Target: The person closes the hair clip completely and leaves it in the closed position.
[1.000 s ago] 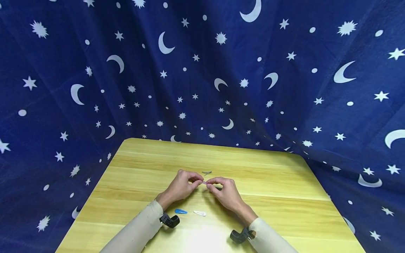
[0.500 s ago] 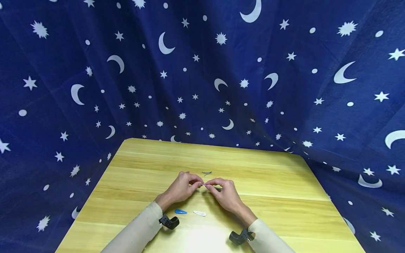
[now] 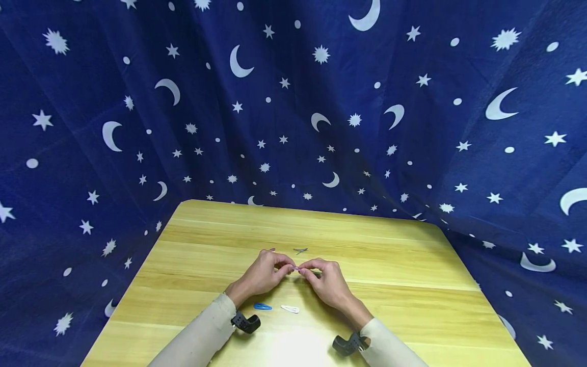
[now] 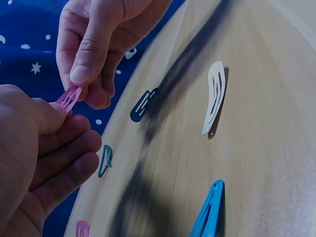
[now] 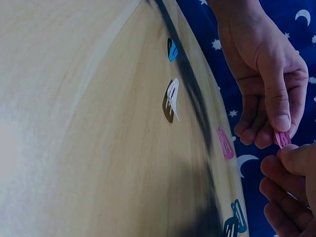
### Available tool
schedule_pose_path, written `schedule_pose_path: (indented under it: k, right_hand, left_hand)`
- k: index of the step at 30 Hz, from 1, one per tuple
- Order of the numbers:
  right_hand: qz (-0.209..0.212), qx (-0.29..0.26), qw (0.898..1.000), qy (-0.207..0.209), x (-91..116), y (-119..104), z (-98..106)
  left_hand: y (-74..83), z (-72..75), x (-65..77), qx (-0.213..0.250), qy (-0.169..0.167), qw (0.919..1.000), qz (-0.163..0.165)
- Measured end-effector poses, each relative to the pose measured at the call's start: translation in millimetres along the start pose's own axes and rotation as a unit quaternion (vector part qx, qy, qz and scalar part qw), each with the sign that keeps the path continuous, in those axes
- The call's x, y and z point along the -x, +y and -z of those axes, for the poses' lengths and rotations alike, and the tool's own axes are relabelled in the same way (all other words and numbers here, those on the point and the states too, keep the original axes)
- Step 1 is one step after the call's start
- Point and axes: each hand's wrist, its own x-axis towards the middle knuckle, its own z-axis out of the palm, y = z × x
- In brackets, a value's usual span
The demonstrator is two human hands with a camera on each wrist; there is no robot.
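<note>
A pink snap hair clip point(image 4: 69, 98) is held between the two hands above the table. My left hand point(image 3: 262, 271) pinches one end with thumb and finger. The other end is pinched by my right hand point(image 3: 327, 279), whose fingertips nearly meet the left ones. In the right wrist view, the slotted middle of the clip shows between both thumbs. Nearer the person, a blue hair clip point(image 3: 263, 306) and a white hair clip point(image 3: 290, 309) lie on the table between the forearms. The fingers cover the ends of the held clip.
A teal-grey hair clip point(image 3: 300, 251) lies behind the hands, its parts spread apart. A dark hair clip point(image 4: 143, 105) lies by the right hand. Another pink hair clip point(image 5: 225, 143) lies beyond the left hand. The wooden table point(image 3: 390, 244) backs onto a blue curtain point(image 3: 293, 102).
Both hands have shifted slightly and their fingertips have drawn a little closer together on the pink hair clip. More of the other pink clip shows behind the left hand. The clips on the table stay put.
</note>
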Motion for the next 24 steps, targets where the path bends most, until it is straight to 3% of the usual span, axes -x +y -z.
schedule_pose_path:
  k: [9,24]
  right_hand:
    - [0.026,0.001,1.000,0.010,0.2,0.3,0.2]
    - [0.033,-0.007,0.999,0.017,1.2,1.0,-1.3]
  left_hand:
    - [2.9,0.3,0.2,-0.002,0.000,1.0000,-0.001]
    - [3.7,-1.5,1.5,-0.005,0.004,0.9999,-0.011]
